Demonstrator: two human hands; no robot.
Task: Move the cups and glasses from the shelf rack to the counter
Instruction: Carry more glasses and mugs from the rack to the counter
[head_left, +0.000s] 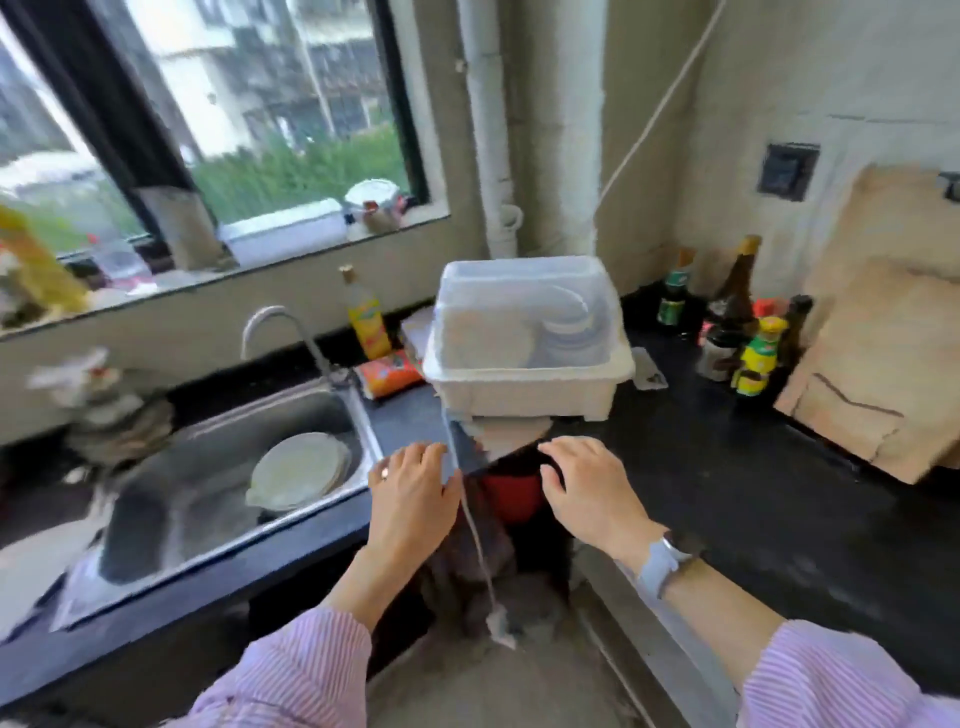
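Both my hands hover at the desk's front edge, left hand (413, 488) and right hand (589, 486) spread open, each grip empty. Between them, just below, sits a blurred red cup (511, 496); I can't tell its support.

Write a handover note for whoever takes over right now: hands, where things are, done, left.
Left hand: open, holding nothing, at the counter edge.
Right hand: open, empty, beside it.
Dish rack: on the counter by the sink, lid shut, plates or bowls showing through; no cups or glasses can be made out.
Done: no cup or glass seen out on the counter.
Left: everything, apparently.
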